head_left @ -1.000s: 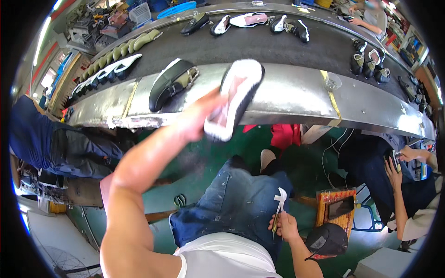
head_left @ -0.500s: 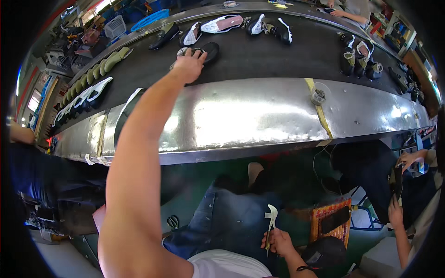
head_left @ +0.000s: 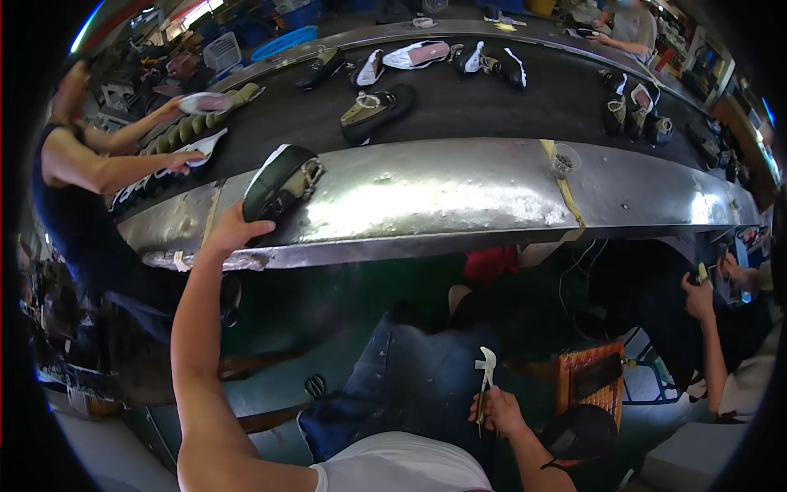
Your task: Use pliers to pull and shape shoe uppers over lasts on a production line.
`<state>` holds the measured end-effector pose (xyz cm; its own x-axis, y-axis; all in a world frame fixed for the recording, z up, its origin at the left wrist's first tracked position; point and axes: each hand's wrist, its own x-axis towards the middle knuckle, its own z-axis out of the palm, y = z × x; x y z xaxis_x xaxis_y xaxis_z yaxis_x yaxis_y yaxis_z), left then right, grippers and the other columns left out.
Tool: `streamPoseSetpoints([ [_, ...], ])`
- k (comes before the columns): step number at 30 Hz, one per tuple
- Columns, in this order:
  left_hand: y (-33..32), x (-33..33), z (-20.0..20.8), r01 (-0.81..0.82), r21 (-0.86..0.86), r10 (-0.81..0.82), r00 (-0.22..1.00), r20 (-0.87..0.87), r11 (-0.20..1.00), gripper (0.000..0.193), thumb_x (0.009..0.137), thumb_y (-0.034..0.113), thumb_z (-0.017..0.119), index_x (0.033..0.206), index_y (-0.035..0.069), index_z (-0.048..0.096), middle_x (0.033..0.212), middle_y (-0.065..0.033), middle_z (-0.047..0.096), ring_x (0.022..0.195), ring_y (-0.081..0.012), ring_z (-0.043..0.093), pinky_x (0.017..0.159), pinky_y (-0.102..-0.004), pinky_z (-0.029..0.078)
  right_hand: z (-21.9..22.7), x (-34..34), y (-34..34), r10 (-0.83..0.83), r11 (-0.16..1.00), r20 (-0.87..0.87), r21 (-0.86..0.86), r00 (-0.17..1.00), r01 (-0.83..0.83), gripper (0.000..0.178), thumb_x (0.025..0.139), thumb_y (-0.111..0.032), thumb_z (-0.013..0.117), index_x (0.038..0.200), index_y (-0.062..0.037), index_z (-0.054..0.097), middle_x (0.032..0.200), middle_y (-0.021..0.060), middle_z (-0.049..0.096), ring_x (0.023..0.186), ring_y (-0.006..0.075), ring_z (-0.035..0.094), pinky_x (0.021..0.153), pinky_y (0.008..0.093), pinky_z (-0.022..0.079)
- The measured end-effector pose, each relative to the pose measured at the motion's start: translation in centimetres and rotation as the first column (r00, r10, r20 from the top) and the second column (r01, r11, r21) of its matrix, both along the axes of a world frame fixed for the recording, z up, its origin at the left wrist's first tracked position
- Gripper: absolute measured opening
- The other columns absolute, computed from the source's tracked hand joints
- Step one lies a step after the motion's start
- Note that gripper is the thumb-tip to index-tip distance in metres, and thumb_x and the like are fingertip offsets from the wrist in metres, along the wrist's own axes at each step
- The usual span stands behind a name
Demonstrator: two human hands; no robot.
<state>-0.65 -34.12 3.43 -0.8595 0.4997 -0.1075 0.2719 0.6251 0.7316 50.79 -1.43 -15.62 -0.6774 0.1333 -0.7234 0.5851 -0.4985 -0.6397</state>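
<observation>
My left hand [head_left: 231, 233] grips a dark shoe [head_left: 279, 190] by its near end, with the thumb on its side. This shoe has a white edge and a gathered lace at its opening; it is tilted over the metal ledge [head_left: 426, 193]. Low over my lap, my right hand [head_left: 497, 412] is closed round the handles of silver lasting pincers [head_left: 487, 369], jaws pointing up. Beyond the ledge, a dark and olive shoe [head_left: 367, 115] lies on the black belt [head_left: 492, 115], apart from both hands.
At the left a person [head_left: 61, 189] reaches over the belt, holding a pale shoe piece. Shoes stand along the belt's far side and right end. A clear cup [head_left: 565, 161] of small bits sits on the ledge. Another person's hand [head_left: 699, 297] works at the right. Scissors [head_left: 315, 386] lie below.
My left hand has left the shoe on the belt, come back toward me and taken hold of another shoe at the ledge. At the left, the person has leaned into view.
</observation>
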Motion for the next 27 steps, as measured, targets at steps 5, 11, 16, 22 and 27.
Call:
streamPoseSetpoints([
  [5,-0.1,1.3,0.9,-0.146,-0.115,0.126,0.978,-0.166,0.983,0.056,0.079,0.031,0.076,0.120,-0.003,0.058,0.100,-0.0136,0.068,0.088,-0.0237,0.067,0.085,-0.0357,0.051,-0.3,0.9,-2.3,-0.055,0.996,-0.028,0.073,0.998,0.057,0.054,0.105,-0.045,0.030,0.104,0.0021,0.056,0.083,0.0114,0.067,0.066,0.0199,0.069,0.039,0.0226,0.039],
  [11,-1.2,10.9,1.3,-0.218,0.729,0.109,0.975,0.194,0.649,0.057,0.085,0.039,0.071,0.123,0.000,0.055,0.112,-0.0113,0.064,0.109,-0.0270,0.061,0.099,-0.0454,0.048,-0.5,2.3,-3.7,-0.133,0.982,-0.087,0.122,0.987,0.143,0.052,0.105,-0.045,0.032,0.104,0.0013,0.057,0.081,0.0104,0.066,0.064,0.0191,0.068,0.039,0.0227,0.039],
  [16,-1.6,17.8,-6.6,-0.330,0.865,-0.459,0.745,0.484,0.378,0.074,0.074,0.033,0.083,0.134,0.006,0.049,0.119,-0.0087,0.063,0.108,-0.0262,0.063,0.093,-0.0400,0.052,-0.5,1.8,-3.8,-0.125,0.983,-0.076,0.124,0.989,0.133,0.051,0.105,-0.043,0.032,0.103,0.0010,0.056,0.081,0.0100,0.066,0.063,0.0193,0.067,0.039,0.0228,0.039],
  [22,5.2,35.0,-14.0,-0.265,0.497,-0.169,0.726,0.667,0.826,0.049,0.083,0.019,0.077,0.124,-0.001,0.058,0.104,-0.0083,0.068,0.091,-0.0155,0.064,0.083,-0.0329,0.053,-0.4,2.2,-3.8,-0.132,0.981,-0.075,0.129,0.988,0.141,0.050,0.105,-0.044,0.032,0.104,-0.0003,0.056,0.080,0.0084,0.066,0.063,0.0178,0.067,0.039,0.0231,0.039],
  [27,7.8,38.1,-11.6,0.471,-0.407,-0.370,0.878,0.304,0.782,0.093,0.079,0.067,0.060,0.142,0.002,0.043,0.117,-0.0271,0.063,0.110,-0.0423,0.061,0.094,-0.0431,0.049,0.4,2.9,-4.6,-0.200,0.969,-0.044,0.138,0.979,0.204,0.051,0.105,-0.044,0.033,0.105,0.0017,0.056,0.082,0.0097,0.065,0.063,0.0166,0.066,0.039,0.0217,0.039],
])
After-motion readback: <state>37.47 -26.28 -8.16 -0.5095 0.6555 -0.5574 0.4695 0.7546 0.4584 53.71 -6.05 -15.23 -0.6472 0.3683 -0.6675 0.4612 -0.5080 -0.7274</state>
